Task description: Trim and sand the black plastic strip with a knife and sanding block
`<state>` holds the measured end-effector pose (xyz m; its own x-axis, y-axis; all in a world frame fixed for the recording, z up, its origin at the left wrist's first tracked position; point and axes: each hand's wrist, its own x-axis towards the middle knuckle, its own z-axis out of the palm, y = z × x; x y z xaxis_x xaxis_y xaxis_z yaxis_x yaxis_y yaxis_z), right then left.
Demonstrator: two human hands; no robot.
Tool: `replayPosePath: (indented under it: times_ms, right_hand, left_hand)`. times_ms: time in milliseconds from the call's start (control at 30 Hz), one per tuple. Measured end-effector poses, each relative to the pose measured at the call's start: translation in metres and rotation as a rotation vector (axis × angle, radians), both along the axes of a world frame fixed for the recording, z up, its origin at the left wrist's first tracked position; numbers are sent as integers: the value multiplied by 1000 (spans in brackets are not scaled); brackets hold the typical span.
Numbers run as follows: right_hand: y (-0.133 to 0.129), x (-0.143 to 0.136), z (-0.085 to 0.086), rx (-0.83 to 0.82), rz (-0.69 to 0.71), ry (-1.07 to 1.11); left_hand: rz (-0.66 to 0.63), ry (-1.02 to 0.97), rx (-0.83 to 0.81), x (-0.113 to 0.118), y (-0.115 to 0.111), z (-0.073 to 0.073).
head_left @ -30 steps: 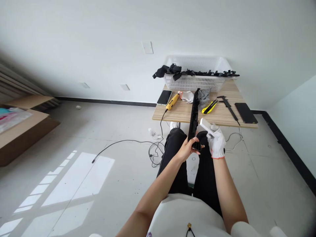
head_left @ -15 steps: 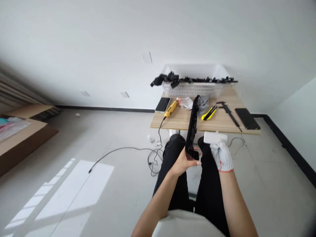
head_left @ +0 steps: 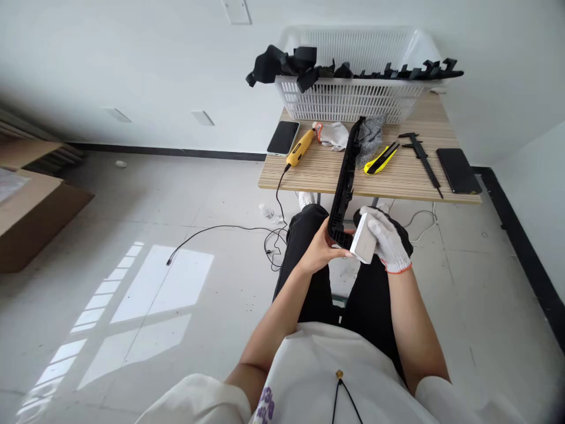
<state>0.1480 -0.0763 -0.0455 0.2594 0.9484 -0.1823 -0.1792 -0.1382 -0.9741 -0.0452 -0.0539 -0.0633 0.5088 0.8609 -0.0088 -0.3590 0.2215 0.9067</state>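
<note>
A long black plastic trim part point(head_left: 345, 182) with clips along one side is gripped near its lower end by my bare left hand point(head_left: 321, 250). Its far end reaches up over the table top. My right hand point(head_left: 388, 238), in a white knit glove with an orange cuff, is closed around a small white rectangular block point(head_left: 364, 240). The block is tilted and sits right beside the lower end of the trim part, near my left fingertips. Whether block and part touch, I cannot tell.
On the wooden table point(head_left: 397, 189) lie a yellow corded tool point(head_left: 301, 148), a yellow utility knife point(head_left: 381, 159), a black caliper point(head_left: 421, 159), two phones, a white glove point(head_left: 333, 135) and a grey cloth point(head_left: 371, 138). Black parts rest across a white basket point(head_left: 353, 101). Cables trail on the floor.
My right hand has brought the white block leftward, turning it, to the lower end of the trim part. My left hand keeps its hold. The view has tilted downward.
</note>
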Motion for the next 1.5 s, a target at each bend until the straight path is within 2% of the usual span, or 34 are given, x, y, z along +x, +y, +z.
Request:
replayPosePath:
  times_ms: [133, 233, 333, 433, 467, 567, 667, 800, 900, 1000, 1133, 1233, 1333, 1367, 1467, 1500]
  right_hand:
    - [3, -1, -4, 10, -89, 47]
    - [4, -2, -4, -1, -42, 94]
    - [3, -3, -3, 32, -96, 142]
    - [1, -2, -2, 3, -3, 183]
    - [0, -2, -2, -5, 15, 198]
    - [-2, -3, -2, 15, -48, 217]
    - [-5, -5, -4, -26, 4, 193]
    - [-7, -10, -7, 5, -91, 205]
    - [-8, -13, -8, -36, -26, 201]
    - [-9, -17, -6, 7, -126, 216]
    - [-9, -19, -2, -11, -27, 211]
    - [-9, -19, -2, 29, -100, 212]
    - [-10, -18, -2, -15, -23, 194]
    - [-11, -19, -2, -13, -29, 182]
    - [-12, -20, -3, 69, -188, 159]
    - [-12, -20, -3, 72, -194, 154]
  left_hand:
    - [-27, 54, -15, 0, 0, 1]
    - [-69, 73, -47, -1, -2, 4]
    - [-35, 66, -29, -2, -3, 9]
    - [-12, 63, -24, -2, -5, 11]
    - [-7, 66, -31, -3, -5, 11]
    - [9, 86, -56, -3, -6, 8]
    - [26, 98, -76, -3, -6, 5]
    - [41, 86, -104, -3, -6, 2]
    - [42, 94, -112, -3, -6, 1]
    - [42, 87, -119, -4, -6, 3]
    - [48, 77, -129, -4, -5, 4]
    - [53, 70, -155, -4, -4, 4]
    - [72, 77, -174, -4, -4, 6]
    - [76, 75, -179, -4, -4, 6]
    - [71, 53, -201, -3, -4, 8]
    - [68, 46, -209, -3, -3, 8]
